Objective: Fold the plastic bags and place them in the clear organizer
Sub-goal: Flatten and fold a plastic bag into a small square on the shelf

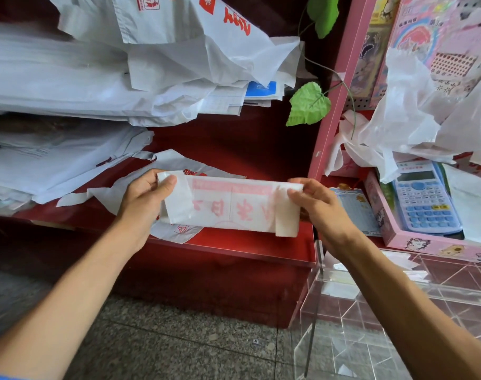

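1. The bag (231, 205) is a folded strip, long axis running left to right, at frame centre above the red shelf (250, 242).
2. It is white with faint pink print.
3. The left hand (147, 200) and right hand (320, 207) each pinch an end.
4. The organizer (398, 311) sits lower right.

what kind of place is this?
Probably a small shop counter, perhaps a stationery shop: stacks of plastic bags on a red shelf, a pink rack of sticker sheets, and a calculator.

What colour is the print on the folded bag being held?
Pink-red on the white folded plastic bag, seen in the head view.
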